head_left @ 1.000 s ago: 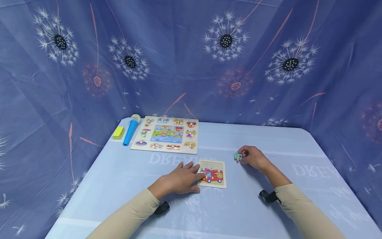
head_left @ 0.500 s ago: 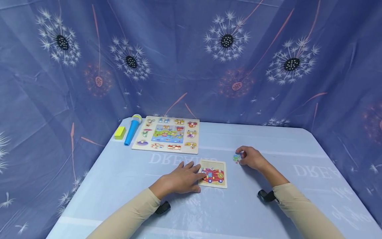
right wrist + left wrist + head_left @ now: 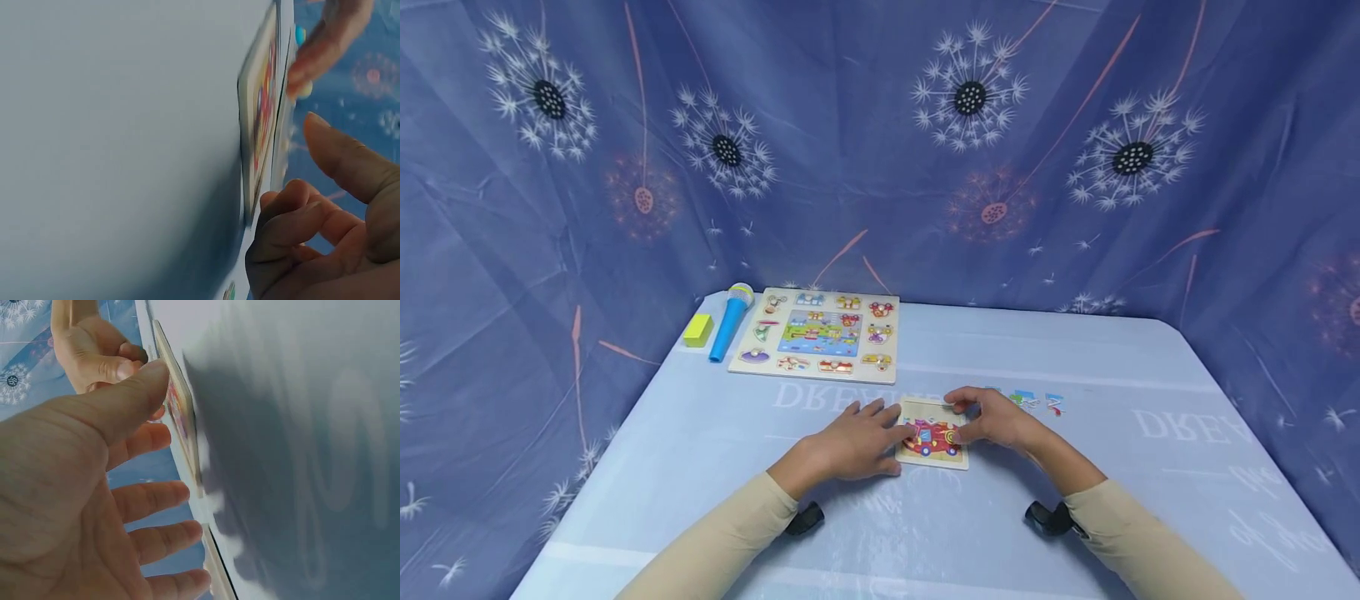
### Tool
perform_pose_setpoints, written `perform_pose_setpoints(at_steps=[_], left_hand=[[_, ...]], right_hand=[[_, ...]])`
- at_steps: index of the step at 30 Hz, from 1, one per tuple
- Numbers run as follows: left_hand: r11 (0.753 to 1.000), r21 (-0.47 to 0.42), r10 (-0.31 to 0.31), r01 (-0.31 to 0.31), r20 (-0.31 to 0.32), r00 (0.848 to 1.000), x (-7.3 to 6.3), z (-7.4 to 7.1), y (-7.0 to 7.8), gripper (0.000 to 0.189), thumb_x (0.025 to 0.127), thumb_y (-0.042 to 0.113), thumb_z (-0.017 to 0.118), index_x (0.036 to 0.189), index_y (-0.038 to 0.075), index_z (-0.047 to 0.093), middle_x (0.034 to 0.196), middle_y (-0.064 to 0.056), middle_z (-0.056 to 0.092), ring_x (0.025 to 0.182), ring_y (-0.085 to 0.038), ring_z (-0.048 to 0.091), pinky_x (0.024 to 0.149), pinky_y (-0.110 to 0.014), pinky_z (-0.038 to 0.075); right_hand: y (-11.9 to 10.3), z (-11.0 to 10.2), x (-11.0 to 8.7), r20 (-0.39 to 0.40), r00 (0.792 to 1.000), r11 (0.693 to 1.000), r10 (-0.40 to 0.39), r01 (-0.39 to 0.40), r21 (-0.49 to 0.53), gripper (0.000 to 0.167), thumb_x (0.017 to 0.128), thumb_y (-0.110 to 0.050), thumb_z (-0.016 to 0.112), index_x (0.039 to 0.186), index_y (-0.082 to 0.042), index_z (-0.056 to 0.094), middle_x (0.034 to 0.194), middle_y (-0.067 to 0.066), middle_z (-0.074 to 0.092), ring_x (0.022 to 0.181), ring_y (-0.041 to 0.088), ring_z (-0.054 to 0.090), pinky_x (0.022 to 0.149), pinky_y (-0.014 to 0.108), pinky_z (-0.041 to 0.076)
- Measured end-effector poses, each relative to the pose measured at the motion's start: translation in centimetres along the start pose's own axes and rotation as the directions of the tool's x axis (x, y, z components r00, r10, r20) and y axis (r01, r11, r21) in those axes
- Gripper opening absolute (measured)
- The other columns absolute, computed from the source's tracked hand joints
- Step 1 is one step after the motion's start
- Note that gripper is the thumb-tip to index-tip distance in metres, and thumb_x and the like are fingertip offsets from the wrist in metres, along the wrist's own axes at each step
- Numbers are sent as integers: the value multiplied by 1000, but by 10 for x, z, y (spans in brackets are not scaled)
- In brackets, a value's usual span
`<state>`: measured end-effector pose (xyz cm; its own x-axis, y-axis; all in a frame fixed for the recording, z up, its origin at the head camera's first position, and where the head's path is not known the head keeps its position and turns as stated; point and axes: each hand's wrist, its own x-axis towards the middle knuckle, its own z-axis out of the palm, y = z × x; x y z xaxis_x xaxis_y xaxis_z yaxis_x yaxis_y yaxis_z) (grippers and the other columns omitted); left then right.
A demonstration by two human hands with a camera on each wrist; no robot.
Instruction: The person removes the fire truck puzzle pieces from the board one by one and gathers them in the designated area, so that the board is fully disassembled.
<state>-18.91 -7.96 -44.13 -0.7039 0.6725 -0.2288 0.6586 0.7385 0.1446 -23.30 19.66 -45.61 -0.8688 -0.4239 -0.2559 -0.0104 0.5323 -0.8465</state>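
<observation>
A small square wooden jigsaw puzzle (image 3: pixel 928 458) with a red fire truck lies on the table; bare board shows in the upper part of its tray. My left hand (image 3: pixel 859 442) rests at its left edge, fingers spread and thumb over the picture. From the other side my right hand (image 3: pixel 1000 421) reaches over the right edge, thumb and index finger apart. Nothing shows between those fingers in the right wrist view, where the other fingers (image 3: pixel 284 231) are curled loosely. Behind the right hand lie loose jigsaw pieces, a green-and-blue one (image 3: pixel 1024 399) and a blue-and-red one (image 3: pixel 1055 404).
A large wooden peg puzzle (image 3: pixel 887 371) lies at the back left. Beside it are a blue toy microphone (image 3: pixel 727 329) and a yellow block (image 3: pixel 697 330). Blue dandelion-print cloth (image 3: pixel 850 150) hangs around the back and sides of the table (image 3: pixel 1120 358).
My right hand has let go of a jigsaw piece and moved left to the fire-truck puzzle. Loose pieces now show behind it. The left hand has stayed in place.
</observation>
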Motion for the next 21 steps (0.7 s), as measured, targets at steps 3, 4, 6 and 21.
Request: perform_pose_setpoints(at_steps=[3,4,6,21], left_hand=[[1000,9,26,-26,-7,1000,0,0,5,61,98,51,64,154,33,46,163,-5,37,151,-34,32,115,-63,31],[999,16,39,-39,-7,999,1,0,7,61,98,51,63,154,34,46,163,-4,37,151,-33,32,114,-63,32],[998,31,63,-63,-2,998,2,0,12,61,98,52,63,154,35,46,164,-2,37,151,-33,32,114,-63,33],[998,60,28,-31,53,998,3,4,19,63,96,54,64,154,44,42,167,8,29,151,-38,30,113,-67,30]], right_hand=[[-3,9,-3,-11,1000,1000,5,-5,-13,59,80,-5,84,135,-2,62,119,14,60,96,26,51,71,34,46],[-3,10,-4,-18,1000,1000,12,-12,-17,59,80,-5,84,134,-3,62,119,13,61,96,26,51,71,34,46],[-3,13,-5,-35,999,999,25,-26,-24,59,79,-5,85,134,-4,63,119,11,61,97,25,51,73,34,47],[-3,20,-1,-28,999,979,-25,19,-204,42,75,0,85,114,-5,71,99,3,62,94,21,52,84,36,44]])
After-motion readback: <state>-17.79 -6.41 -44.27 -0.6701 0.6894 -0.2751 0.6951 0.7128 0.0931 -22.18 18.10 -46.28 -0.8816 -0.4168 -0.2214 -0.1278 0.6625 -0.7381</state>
